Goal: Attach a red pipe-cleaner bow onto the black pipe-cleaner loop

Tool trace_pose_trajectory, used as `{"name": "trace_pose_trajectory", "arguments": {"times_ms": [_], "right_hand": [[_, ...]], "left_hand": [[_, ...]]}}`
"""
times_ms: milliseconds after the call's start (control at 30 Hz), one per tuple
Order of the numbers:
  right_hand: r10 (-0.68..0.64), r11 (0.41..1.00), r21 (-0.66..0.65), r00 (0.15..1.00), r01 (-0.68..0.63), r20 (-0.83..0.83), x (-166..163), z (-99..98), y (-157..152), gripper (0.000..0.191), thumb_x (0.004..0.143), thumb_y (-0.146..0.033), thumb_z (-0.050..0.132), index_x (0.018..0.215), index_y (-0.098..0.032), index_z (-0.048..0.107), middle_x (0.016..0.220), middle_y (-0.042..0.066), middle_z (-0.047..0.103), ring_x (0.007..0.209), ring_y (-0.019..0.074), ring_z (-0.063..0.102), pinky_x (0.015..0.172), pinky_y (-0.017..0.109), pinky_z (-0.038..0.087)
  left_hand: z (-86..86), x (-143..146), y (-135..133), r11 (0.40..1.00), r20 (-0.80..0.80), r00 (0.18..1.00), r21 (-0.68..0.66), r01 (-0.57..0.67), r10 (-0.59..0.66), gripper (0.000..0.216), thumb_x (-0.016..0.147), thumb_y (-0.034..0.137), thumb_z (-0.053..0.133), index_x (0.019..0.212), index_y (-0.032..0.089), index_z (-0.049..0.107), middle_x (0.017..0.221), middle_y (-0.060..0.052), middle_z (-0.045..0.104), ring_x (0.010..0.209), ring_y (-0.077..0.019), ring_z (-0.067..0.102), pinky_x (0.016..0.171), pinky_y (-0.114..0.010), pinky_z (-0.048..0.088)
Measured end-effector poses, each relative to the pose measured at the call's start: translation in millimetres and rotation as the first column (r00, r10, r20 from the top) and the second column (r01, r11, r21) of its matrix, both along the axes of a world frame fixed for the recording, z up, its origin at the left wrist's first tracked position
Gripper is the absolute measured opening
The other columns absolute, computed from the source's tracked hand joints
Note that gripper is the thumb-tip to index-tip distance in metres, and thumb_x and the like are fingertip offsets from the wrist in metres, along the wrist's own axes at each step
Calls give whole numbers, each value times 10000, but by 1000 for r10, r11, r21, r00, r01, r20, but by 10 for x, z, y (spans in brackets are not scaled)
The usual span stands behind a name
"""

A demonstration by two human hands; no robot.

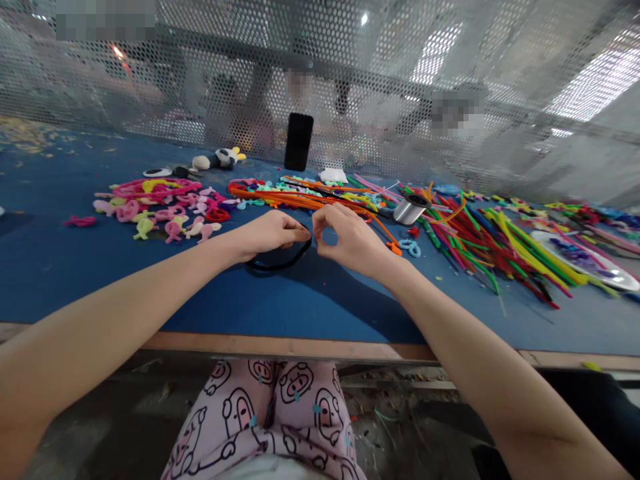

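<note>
My left hand pinches a thin black band between thumb and fingertips. The band curves in an arc below that hand, just over the blue table; I cannot tell its exact kind. Close to its upper end is my right hand, thumb and forefinger brought together in a ring. Whether anything lies between those fingertips is too small to see. Behind my hands lies a bundle of orange pipe cleaners, with a spool of silver wire to its right.
Small twisted pipe-cleaner shapes in pinks and greens are heaped at left. Many loose coloured pipe cleaners spread across the right, by an oval plate. A phone leans against the perforated metal screen. The table's wooden edge runs before me.
</note>
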State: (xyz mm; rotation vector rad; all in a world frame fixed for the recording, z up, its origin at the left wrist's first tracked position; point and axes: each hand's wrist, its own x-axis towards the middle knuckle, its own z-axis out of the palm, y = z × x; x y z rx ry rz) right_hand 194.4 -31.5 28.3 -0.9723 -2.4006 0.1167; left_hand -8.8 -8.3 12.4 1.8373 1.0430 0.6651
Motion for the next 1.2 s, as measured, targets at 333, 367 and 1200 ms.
{"name": "trace_pose_trajectory", "arguments": {"times_ms": [333, 367, 1200], "right_hand": [[-100, 992, -86, 980, 86, -174, -90, -135, -10, 308, 678, -50, 583, 878, -243, 450, 790, 3, 633, 765, 193, 546, 717, 326, 405], [-111, 988, -127, 969, 84, -220, -97, -158, -4, 307, 677, -62, 589, 884, -243, 450, 773, -6, 629, 729, 178, 536, 697, 317, 404], [-203, 922, -387, 880, 25, -428, -109, -329, 133, 316, 633, -132, 624, 878, -236, 452, 711, -38, 632, 595, 120, 443, 614, 293, 382]], "left_hand": [[41, 46, -67, 995, -27, 996, 53, -87, 88, 211, 753, 358, 685, 735, 166, 772, 613, 3, 606, 539, -105, 417, 528, -256, 284], [40, 49, -69, 994, -28, 995, 62, -94, 96, 209, 750, 350, 684, 758, 166, 783, 639, -2, 637, 554, -109, 443, 540, -254, 308], [-53, -23, 43, 982, -121, 989, 179, -64, 86, 242, 714, 253, 715, 932, 175, 787, 884, -64, 770, 799, -190, 670, 747, -270, 477]]}}
